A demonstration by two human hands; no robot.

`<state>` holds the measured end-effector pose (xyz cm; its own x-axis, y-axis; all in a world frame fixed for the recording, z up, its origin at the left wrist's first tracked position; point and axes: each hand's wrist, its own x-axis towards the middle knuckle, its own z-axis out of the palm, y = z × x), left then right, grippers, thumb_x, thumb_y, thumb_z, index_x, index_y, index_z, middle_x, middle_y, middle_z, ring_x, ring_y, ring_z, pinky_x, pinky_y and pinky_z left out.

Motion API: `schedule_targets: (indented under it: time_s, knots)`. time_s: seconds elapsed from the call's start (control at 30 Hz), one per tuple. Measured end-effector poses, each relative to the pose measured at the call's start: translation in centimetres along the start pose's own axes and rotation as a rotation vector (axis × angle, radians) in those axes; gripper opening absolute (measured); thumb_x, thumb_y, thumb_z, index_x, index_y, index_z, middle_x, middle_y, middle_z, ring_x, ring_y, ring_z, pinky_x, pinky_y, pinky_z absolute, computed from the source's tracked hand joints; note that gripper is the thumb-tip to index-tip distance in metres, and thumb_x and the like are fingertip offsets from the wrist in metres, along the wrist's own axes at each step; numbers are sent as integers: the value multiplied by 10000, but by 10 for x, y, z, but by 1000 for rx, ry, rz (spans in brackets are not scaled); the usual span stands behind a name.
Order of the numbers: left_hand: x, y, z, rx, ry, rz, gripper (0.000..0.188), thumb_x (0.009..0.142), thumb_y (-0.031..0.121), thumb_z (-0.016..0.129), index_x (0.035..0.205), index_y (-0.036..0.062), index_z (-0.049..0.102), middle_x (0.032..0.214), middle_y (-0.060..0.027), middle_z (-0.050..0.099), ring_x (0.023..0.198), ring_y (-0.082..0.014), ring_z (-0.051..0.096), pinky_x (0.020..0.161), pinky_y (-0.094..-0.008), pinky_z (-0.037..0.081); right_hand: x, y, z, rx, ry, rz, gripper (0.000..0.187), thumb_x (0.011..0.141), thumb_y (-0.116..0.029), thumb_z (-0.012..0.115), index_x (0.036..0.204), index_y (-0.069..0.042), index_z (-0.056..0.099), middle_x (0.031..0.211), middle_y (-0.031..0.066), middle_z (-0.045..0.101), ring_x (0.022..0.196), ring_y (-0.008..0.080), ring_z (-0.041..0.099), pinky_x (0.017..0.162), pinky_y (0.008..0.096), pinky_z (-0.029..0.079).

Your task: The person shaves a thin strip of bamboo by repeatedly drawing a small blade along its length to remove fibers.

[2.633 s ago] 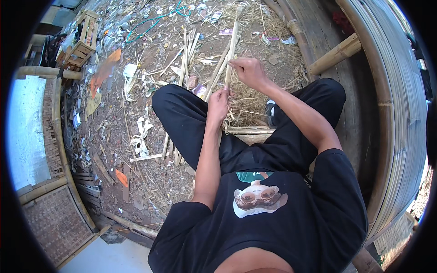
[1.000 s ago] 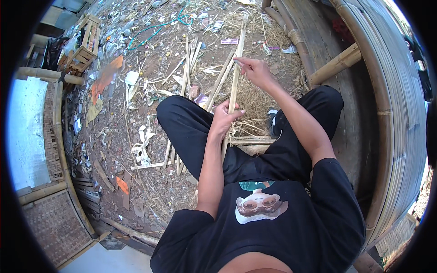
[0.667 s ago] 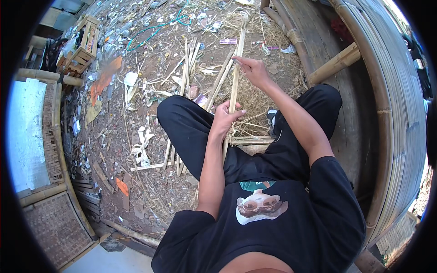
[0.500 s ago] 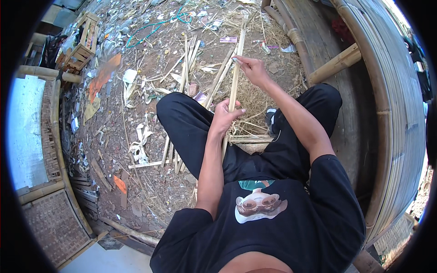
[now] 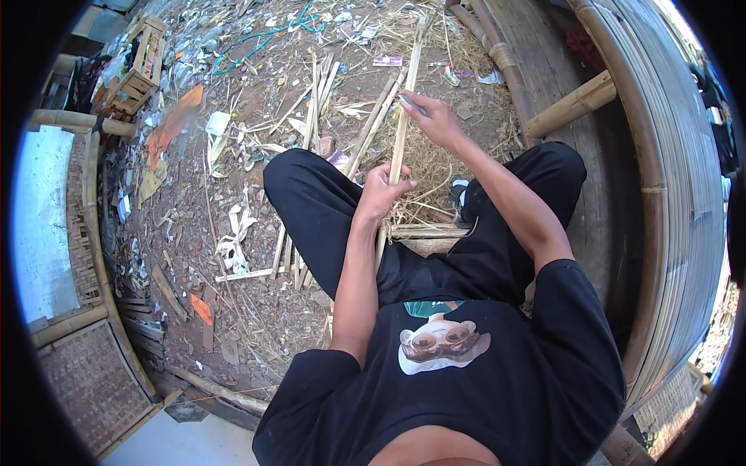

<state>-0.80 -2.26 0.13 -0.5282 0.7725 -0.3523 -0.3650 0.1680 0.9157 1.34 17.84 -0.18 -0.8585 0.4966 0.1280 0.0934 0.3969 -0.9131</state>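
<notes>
A long pale bamboo strip (image 5: 399,141) slants up and away between my knees. My left hand (image 5: 378,194) is wrapped round its lower part, thumb pointing right. Farther up, my right hand (image 5: 436,124) is closed on a slim grey tool (image 5: 416,107), its tip against or just beside the strip. The fingers partly cover the tool, so its exact kind is unclear. Below my left hand, short bamboo pieces (image 5: 429,232) lie crosswise in front of my lap.
More split bamboo sticks (image 5: 314,109) lie on the littered ground beyond my left knee. Dry shavings (image 5: 435,167) are heaped between my legs. A bamboo-framed platform (image 5: 556,70) borders my right side. A wooden crate (image 5: 134,74) and a green cord (image 5: 260,39) are at the far left.
My right hand has turned slightly, showing more of the grey tool, and stays at about the same height on the strip. My left hand keeps its hold. The view has shifted a little.
</notes>
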Motion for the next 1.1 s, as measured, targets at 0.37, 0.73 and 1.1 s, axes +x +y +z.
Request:
schedule_targets:
  time_s: [0.37, 0.73, 1.1]
  knots:
    - [2, -4, -2, 28, -26, -12, 219, 720, -7, 703, 898, 36, 582, 710, 6, 597, 596, -50, 537, 541, -190, 392, -3, 2, 0, -56, 10, -31, 362, 870, -256, 641, 1194, -95, 621, 1065, 127, 681, 960, 153, 647, 831, 302, 485]
    - [-2, 5, 0, 5, 2, -64, 190, 720, -28, 682, 879, 31, 596, 712, 17, 592, 603, -44, 532, 547, -189, 390, -4, -2, 1, -91, 81, -65, 264, 869, -217, 638, 1093, -82, 676, 1007, 130, 693, 927, 157, 662, 793, 293, 495]
    - [2, -1, -5, -18, 32, -22, 160, 734, -27, 677, 853, 47, 600, 694, 9, 611, 517, -37, 527, 476, -170, 383, -20, -21, -1, -33, 22, -59, 198, 854, -123, 645, 1038, -74, 700, 891, 130, 710, 749, 91, 656, 644, 259, 497]
